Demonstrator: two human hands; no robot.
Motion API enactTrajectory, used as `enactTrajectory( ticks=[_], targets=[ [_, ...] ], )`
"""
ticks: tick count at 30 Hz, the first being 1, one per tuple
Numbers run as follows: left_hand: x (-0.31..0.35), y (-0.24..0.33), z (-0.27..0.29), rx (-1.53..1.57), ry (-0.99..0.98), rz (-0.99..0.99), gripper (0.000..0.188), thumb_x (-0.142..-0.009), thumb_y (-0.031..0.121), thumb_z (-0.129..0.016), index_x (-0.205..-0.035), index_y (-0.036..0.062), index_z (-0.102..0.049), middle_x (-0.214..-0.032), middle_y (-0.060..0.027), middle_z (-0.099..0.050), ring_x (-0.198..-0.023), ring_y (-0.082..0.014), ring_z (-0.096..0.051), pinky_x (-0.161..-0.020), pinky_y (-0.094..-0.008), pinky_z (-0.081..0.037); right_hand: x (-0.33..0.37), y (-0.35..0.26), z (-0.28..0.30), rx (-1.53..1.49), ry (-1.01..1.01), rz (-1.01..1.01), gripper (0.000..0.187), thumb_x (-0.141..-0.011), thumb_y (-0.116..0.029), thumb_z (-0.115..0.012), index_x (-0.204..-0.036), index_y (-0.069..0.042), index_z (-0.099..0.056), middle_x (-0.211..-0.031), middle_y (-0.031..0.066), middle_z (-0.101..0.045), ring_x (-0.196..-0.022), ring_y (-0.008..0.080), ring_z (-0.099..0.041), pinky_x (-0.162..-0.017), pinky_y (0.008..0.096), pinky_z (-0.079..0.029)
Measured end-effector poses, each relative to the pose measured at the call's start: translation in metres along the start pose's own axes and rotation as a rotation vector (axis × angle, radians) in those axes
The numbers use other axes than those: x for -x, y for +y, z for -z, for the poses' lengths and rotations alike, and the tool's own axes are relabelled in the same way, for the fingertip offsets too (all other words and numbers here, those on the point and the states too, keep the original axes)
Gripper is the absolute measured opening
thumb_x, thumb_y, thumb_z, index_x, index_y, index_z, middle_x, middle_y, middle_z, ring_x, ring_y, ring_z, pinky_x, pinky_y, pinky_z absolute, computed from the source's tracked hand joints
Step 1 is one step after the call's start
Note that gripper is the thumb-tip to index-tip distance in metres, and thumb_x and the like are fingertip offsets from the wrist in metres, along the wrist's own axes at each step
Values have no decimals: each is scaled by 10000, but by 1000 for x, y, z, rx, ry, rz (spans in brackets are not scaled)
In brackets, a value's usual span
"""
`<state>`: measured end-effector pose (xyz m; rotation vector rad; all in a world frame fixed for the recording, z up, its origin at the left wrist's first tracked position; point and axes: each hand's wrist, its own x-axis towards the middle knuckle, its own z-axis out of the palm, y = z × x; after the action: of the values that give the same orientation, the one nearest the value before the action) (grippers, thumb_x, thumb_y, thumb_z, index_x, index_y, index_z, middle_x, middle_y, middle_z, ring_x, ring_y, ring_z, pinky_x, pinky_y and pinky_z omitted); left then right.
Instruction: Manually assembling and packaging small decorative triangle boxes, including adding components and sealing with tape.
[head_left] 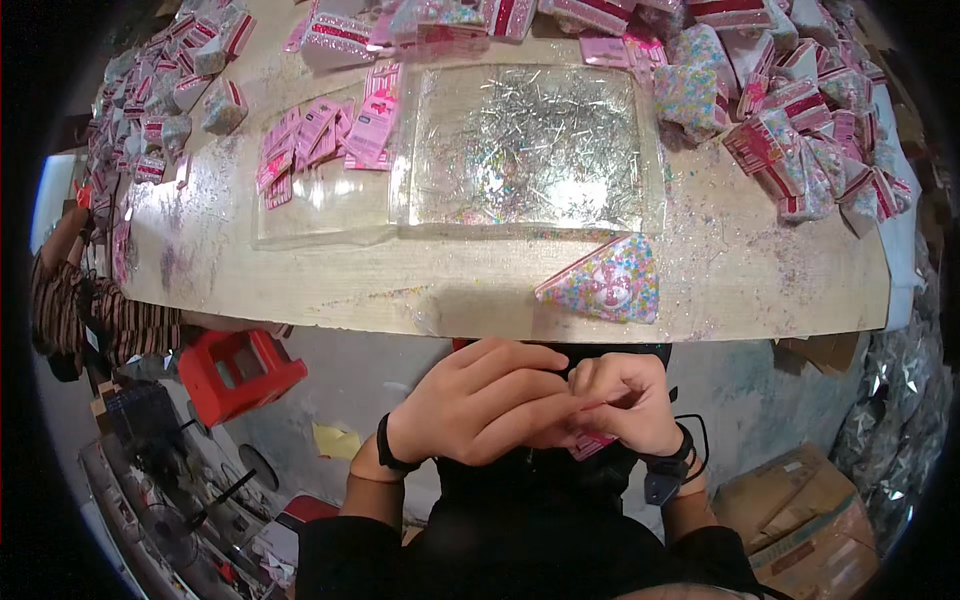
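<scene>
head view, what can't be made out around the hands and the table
- Head view: the pink striped piece, mostly hidden by the left hand and right hand.
- Head view: the farthest cake-slice-shaped pieces, cut off by the top edge.
- Head view: silvery slivers in the clear tray, too small and glare-washed to count.

1. Held card (pixel 592 446): pink, pale stripes.
2. Cake-slice wedge (pixel 636 294): pastel yellow, blue, pink and white speckles.
3. Loose cards (pixel 373 127): bright pink, white markings.
4. Pin-like pieces (pixel 540 130): shiny silver.
5. Tabletop (pixel 480 285): pale beige, pink-and-purple flecks.
6. Stool (pixel 203 380): plain red.
7. Co-worker's clothing (pixel 60 310): dark-and-brown stripes.
</scene>
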<state>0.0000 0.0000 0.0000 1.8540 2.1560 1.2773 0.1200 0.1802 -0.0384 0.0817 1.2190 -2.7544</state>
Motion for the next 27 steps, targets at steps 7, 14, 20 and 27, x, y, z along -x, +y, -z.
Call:
enactTrajectory(
  ticks=[7,14,20,27],
  targets=[
    [-2,0,-4,-73,32,-76,332,-751,288,-789,-947,66,-638,-901,-34,-641,-893,-220,-659,-749,-346,-520,-1,-15,-8,36,93,-162,139,-750,151,-681,-787,27,-631,-770,117,-633,-723,186,-567,-674,307,-433],
    [-1,-2,-15,-69,186,-162,344,-788,299,-768,-971,45,-627,-887,-43,-642,-851,-203,-655,-727,-330,-520,8,9,-5,-142,3,11,124,-831,133,-654,-913,41,-642,-910,132,-641,-813,168,-593,-704,275,-467],
    [2,-8,-24,21,256,-136,354,-779,289,-777,-983,39,-633,-873,-46,-647,-821,-208,-661,-687,-322,-525,6,13,-8,-110,20,59,147,-807,137,-680,-909,42,-633,-922,138,-639,-830,199,-598,-723,304,-479],
    [15,-5,-41,224,326,-75,352,-731,273,-832,-964,118,-619,-909,-23,-618,-884,-235,-659,-677,-341,-530,-6,14,2,6,-99,176,176,-749,138,-724,-887,42,-672,-883,153,-672,-882,242,-650,-807,350,-513]
  ],
)
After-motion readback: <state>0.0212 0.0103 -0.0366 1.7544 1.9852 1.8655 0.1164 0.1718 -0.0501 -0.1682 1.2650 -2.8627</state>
